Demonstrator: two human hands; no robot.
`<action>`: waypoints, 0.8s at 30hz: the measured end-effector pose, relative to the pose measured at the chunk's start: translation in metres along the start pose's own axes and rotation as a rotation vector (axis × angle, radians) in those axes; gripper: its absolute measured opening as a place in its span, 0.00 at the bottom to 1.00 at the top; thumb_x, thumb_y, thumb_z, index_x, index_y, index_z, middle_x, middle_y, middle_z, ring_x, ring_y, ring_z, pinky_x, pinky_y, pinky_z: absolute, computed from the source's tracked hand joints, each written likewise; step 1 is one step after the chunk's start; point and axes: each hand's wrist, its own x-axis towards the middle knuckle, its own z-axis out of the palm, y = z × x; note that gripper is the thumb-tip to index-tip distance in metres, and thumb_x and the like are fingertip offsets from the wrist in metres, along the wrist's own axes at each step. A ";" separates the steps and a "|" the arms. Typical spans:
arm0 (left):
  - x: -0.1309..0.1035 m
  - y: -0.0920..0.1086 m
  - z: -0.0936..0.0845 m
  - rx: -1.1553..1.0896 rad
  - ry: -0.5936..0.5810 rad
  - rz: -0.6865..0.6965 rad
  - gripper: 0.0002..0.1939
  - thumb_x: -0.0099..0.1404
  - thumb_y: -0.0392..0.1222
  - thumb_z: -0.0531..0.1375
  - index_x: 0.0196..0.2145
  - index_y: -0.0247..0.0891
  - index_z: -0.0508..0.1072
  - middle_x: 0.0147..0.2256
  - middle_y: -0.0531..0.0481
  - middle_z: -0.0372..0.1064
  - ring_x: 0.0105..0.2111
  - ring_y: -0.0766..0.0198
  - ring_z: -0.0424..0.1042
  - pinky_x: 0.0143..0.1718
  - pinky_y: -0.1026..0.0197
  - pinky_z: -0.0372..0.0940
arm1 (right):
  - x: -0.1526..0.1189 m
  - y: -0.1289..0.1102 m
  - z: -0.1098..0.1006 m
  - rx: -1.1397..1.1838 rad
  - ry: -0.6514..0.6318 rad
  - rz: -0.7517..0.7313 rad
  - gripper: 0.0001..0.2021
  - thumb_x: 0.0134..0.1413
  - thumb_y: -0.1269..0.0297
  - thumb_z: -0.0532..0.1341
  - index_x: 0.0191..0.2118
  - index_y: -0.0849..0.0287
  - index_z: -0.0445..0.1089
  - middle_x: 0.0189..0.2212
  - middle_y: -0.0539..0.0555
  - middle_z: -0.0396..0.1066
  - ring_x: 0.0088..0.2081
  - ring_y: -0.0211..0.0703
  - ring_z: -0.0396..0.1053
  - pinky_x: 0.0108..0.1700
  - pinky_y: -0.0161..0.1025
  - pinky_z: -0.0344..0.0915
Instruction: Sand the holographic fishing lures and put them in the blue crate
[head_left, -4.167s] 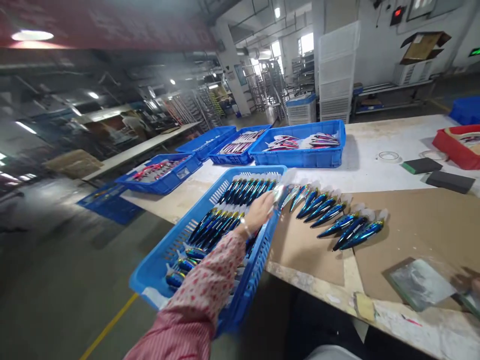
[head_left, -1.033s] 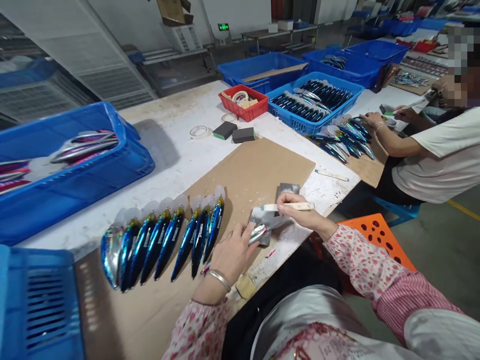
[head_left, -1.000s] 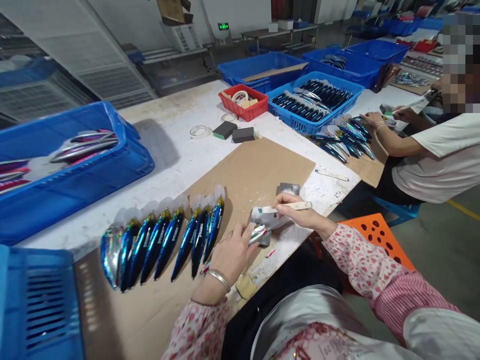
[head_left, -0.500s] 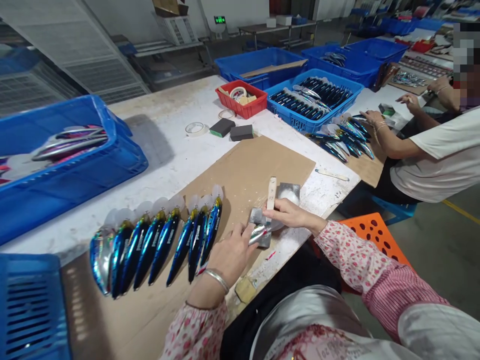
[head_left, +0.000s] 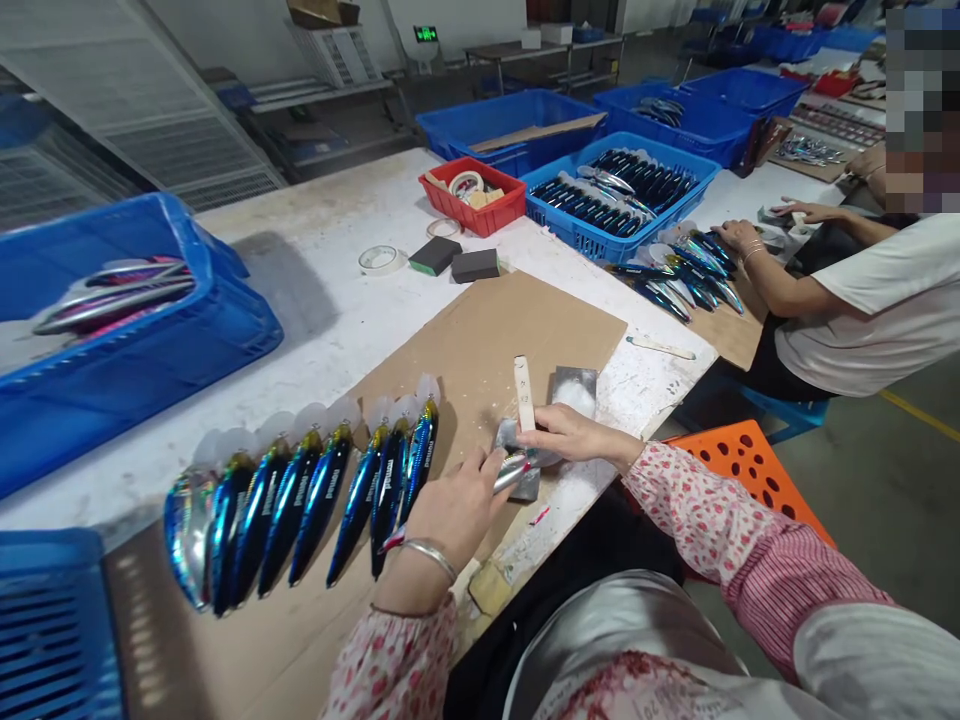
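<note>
My left hand (head_left: 454, 510) is closed around a silvery fishing lure (head_left: 511, 471), whose red-and-white tail end pokes out near the wrist. The lure's front part lies over a small grey block (head_left: 529, 487). Between the thumb and fingers of my right hand (head_left: 568, 434) is a flat wooden stick (head_left: 523, 385), standing nearly upright over the front of that lure. Left of my hands, several blue-black lures (head_left: 317, 510) with clear lips lie in a row on the cardboard sheet (head_left: 480, 335). A dark block with white powder (head_left: 576, 390) sits beyond my right hand.
Blue crates (head_left: 240, 325) of lures stand at left and back. A red box (head_left: 487, 215), tape roll (head_left: 379, 260) and two dark sanding blocks (head_left: 475, 266) sit behind the cardboard. Another stick (head_left: 660, 347) lies right. A co-worker (head_left: 862, 310) handles lures; an orange stool (head_left: 739, 465) stands below.
The wooden stick in my right hand has shifted a little left and now leans slightly left. My left hand keeps its hold on the lure. The co-worker's hands have moved slightly.
</note>
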 end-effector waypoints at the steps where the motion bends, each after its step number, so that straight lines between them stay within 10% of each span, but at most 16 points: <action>1: 0.000 -0.001 0.002 0.007 0.004 0.004 0.21 0.70 0.50 0.47 0.55 0.39 0.66 0.42 0.44 0.69 0.38 0.54 0.75 0.31 0.59 0.68 | 0.000 0.000 0.001 0.005 0.000 0.009 0.13 0.63 0.56 0.53 0.33 0.61 0.64 0.27 0.48 0.61 0.30 0.36 0.59 0.32 0.32 0.53; 24: 0.002 -0.006 0.012 0.040 0.017 0.038 0.21 0.70 0.49 0.49 0.57 0.41 0.64 0.43 0.45 0.69 0.37 0.56 0.75 0.28 0.61 0.66 | -0.001 -0.001 0.005 -0.099 0.039 0.064 0.12 0.63 0.59 0.55 0.32 0.61 0.64 0.25 0.47 0.60 0.27 0.35 0.57 0.31 0.33 0.51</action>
